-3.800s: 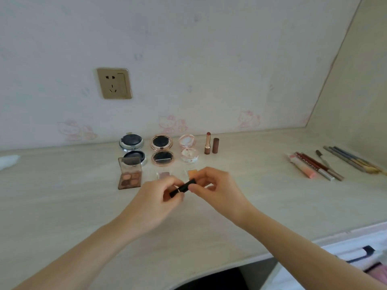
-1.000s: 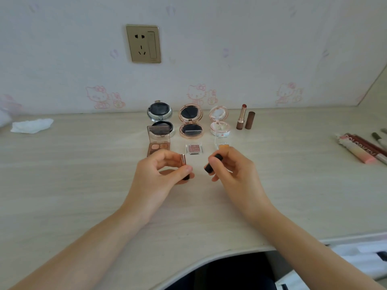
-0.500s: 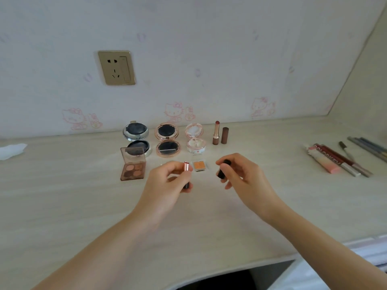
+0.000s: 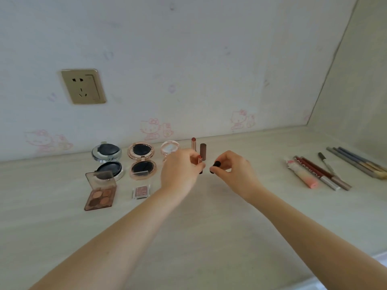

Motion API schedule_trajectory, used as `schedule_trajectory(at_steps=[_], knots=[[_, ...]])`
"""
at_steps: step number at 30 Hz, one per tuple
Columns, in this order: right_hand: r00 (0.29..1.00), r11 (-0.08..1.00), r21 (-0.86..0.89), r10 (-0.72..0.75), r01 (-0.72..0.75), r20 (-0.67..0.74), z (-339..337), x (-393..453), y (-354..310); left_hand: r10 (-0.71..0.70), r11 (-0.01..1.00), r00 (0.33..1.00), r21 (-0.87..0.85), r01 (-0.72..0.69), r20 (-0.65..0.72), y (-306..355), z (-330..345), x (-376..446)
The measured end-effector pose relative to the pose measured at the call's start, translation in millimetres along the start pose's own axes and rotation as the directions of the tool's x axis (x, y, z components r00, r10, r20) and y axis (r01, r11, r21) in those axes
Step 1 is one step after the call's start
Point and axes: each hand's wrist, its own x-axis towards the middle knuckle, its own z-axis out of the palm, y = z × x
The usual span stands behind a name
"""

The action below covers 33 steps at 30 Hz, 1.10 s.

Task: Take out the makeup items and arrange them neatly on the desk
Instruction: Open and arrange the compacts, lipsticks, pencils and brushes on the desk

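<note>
Near the desk's (image 4: 188, 237) back edge, the left hand (image 4: 180, 172) pinches an uncapped lipstick (image 4: 200, 163) upright; the right hand (image 4: 232, 168) pinches its cap (image 4: 215, 165) just beside. Light, stiff, slick (likely tippy): hold the barrel low, never the soft bullet.

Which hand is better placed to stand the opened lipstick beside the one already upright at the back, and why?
Left. The left hand already holds the opened lipstick upright, just in front of the standing lipstick and its cap. The right hand only pinches the dark cap.
</note>
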Motion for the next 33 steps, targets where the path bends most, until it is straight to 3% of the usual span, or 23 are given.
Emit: schedule_trajectory(at_steps=[5, 11, 21, 33], knots=[[0.998, 0.997, -0.064, -0.026, 0.03, 0.058, 8, 13, 12, -0.017, 0.974, 1.0, 0.227, 0.018, -0.007, -3, 16, 13], [0.995, 0.983, -0.17, -0.061, 0.073, 0.076, 14, 16, 20, 0.072, 0.919, 0.997, 0.389, -0.058, -0.022, -10, 29, 19], [0.994, 0.971, -0.227, -0.063, 0.081, 0.083, 20, 22, 21, 0.028, 0.918, 1.0, 0.396, -0.024, -0.003, -10, 28, 28], [0.999, 0.989, -0.139, 0.045, -0.041, 0.023, 35, 45, 19, -0.049, 0.935, 0.998, 0.352, 0.03, 0.045, -15, 25, 45]])
